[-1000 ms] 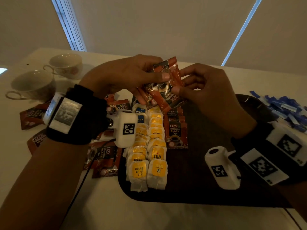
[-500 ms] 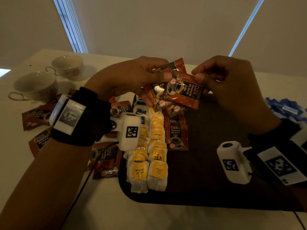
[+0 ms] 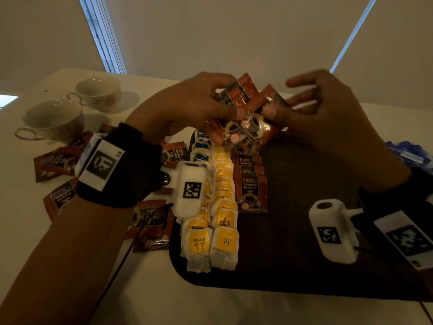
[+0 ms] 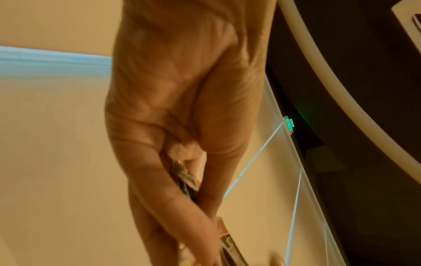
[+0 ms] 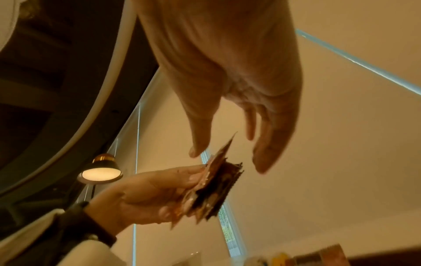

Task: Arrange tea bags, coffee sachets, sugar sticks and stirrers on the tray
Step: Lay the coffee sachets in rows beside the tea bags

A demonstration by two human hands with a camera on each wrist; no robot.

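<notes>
Left hand has a small fan of coffee sachets pinched between thumb and fingers, held up over the tray, probably to deal them out one by one. Right hand is spread loose, thumb on the front sachet, likely peeling it off for the sachet column beside the tea bags.

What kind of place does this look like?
Probably a hotel room or hospitality training setup: a dark tray being stocked with tea bags and coffee sachets, two teacups nearby, roller blinds behind.
</notes>
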